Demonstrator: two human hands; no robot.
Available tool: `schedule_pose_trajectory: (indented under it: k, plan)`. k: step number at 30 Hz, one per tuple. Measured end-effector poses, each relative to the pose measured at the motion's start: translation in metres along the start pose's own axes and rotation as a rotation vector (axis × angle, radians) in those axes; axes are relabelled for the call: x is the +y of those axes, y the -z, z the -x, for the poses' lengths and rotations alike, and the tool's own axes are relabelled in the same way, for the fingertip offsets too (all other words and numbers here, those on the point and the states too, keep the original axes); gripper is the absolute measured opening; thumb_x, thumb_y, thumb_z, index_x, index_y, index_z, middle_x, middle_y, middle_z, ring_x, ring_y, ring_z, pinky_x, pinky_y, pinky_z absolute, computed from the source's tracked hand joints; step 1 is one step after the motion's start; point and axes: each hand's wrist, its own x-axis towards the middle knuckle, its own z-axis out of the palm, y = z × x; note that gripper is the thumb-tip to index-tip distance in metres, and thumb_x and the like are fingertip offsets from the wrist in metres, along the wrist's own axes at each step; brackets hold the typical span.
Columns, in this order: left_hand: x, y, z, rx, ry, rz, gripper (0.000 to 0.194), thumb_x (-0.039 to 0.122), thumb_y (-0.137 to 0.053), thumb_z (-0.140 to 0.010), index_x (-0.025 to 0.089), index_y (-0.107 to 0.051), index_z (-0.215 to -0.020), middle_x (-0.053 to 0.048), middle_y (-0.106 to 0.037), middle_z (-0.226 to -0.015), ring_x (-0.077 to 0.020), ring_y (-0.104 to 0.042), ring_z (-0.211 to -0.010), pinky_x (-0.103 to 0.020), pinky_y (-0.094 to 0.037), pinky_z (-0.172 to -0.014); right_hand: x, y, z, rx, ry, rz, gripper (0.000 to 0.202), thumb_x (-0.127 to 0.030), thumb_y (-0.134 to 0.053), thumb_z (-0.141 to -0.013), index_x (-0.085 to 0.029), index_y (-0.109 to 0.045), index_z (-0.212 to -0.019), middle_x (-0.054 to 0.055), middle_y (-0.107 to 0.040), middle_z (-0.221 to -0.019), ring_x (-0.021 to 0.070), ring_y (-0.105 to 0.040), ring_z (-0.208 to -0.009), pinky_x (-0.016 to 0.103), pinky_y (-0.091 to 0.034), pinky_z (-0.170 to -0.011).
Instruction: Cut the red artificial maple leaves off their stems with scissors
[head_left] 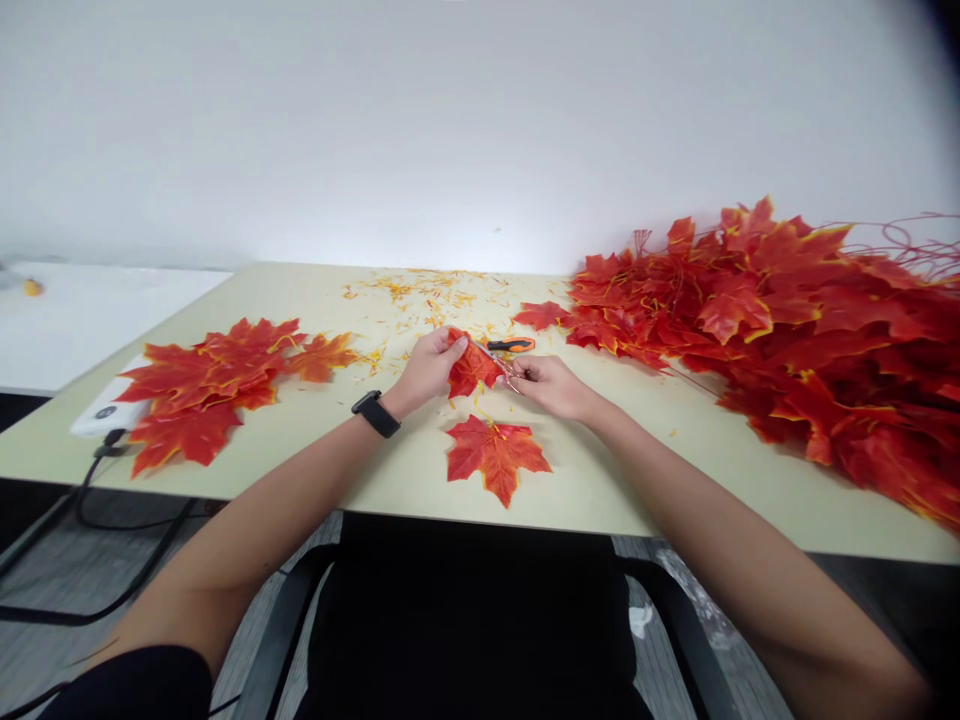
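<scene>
My left hand, with a black watch on its wrist, pinches a red artificial maple leaf by its upper edge. In my right hand is a small pair of metal scissors, fingers closed around the handles. The blades lie against the right side of the held leaf; whether they are parted is too small to tell. Just below, a single red maple leaf with yellow edges lies flat on the table. Behind the scissors rests a black and orange handle, perhaps of a cutter.
A large heap of red leaves with thin stems covers the table's right side. Several leaves are piled at left, partly over a white power strip with a black cable. Yellow and orange trimmings are scattered toward the wall.
</scene>
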Motion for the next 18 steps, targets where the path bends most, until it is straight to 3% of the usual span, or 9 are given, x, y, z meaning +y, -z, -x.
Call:
schedule_pose_trajectory:
  k: [7,15,18]
  plan:
    - [0.0011,-0.0006,0.0002,0.001,-0.005,-0.002,0.025,0.034,-0.08,-0.094,0.016,-0.07,-0.08,-0.004,-0.075,-0.075,-0.013,-0.066,-0.064,-0.023,-0.054,-0.06,-0.0022,0.0005,0.0003,-0.022,-0.01,-0.05,0.047,-0.06,-0.067,-0.088,-0.023,-0.047,-0.067,0.001,-0.051,-0.066,0.0198,-0.055,-0.071,0.03,-0.033,-0.062]
    - [0.0048,-0.0037,0.0014,0.014,0.051,0.027,0.022,0.024,-0.073,-0.099,0.015,-0.067,-0.079,-0.003,-0.074,-0.074,-0.0117,-0.065,-0.062,-0.024,-0.053,-0.062,-0.004,-0.0034,0.0004,0.008,-0.001,0.039,0.051,-0.058,-0.066,-0.091,-0.023,-0.039,-0.065,-0.004,-0.039,-0.062,0.0132,-0.034,-0.062,0.03,-0.026,-0.059]
    - [0.0036,-0.0033,0.0013,0.006,0.053,0.02,0.021,0.021,-0.07,-0.1,0.015,-0.068,-0.081,-0.003,-0.075,-0.076,-0.0115,-0.066,-0.063,-0.024,-0.053,-0.063,-0.0038,-0.0048,0.0002,0.023,0.012,0.065,0.05,-0.058,-0.065,-0.092,-0.023,-0.041,-0.067,-0.004,-0.04,-0.063,0.0134,-0.034,-0.062,0.03,-0.026,-0.06]
